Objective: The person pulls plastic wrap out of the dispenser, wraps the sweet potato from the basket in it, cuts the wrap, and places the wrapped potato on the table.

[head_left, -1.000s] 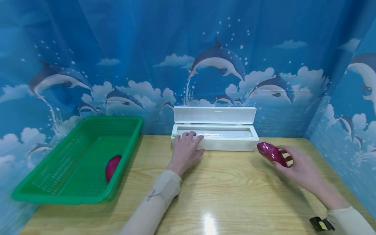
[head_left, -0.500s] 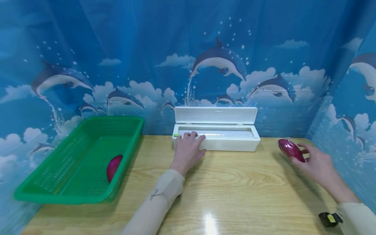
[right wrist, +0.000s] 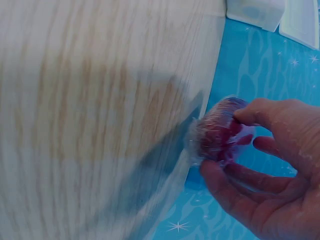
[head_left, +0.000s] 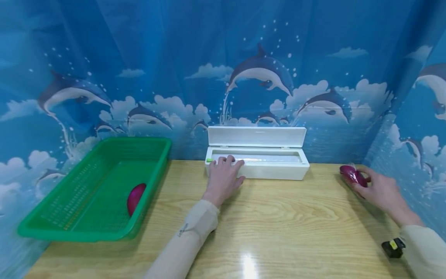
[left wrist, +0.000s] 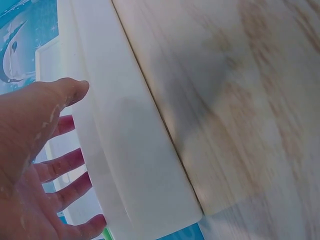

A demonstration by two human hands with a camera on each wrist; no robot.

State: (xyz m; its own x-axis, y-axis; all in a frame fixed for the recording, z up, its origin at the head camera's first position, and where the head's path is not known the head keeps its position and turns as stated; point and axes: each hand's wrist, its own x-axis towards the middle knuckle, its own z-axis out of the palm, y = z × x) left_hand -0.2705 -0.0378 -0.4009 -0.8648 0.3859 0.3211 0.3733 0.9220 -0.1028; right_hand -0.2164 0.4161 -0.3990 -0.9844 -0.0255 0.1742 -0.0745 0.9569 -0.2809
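My right hand (head_left: pixel 380 192) grips a purple-red oblong fruit or vegetable (head_left: pixel 352 175) at the far right of the table. Clear plastic film wraps it, crinkled at one end in the right wrist view; its exact kind is unclear. Thumb and fingers hold it from opposite sides, low over or on the tabletop. My left hand (head_left: pixel 224 179) rests at the left front rim of a white cling film dispenser (head_left: pixel 275 171), fingers spread over the edge, as the left wrist view also shows. The dispenser's lid (head_left: pixel 257 136) stands up, and a film roll (head_left: pixel 268 158) lies inside.
A green plastic basket (head_left: pixel 87 236) stands at the left with another purple-red oblong piece (head_left: pixel 135 199) inside. A green tab (head_left: pixel 209 160) sits at the dispenser's left end. Blue dolphin-printed curtain (head_left: pixel 167 77) borders the back and right of the wooden table (head_left: pixel 285 228).
My right hand has moved right, away from the dispenser, and lowered the wrapped purple-red piece toward the table's right edge. The left hand stays at the dispenser's rim.
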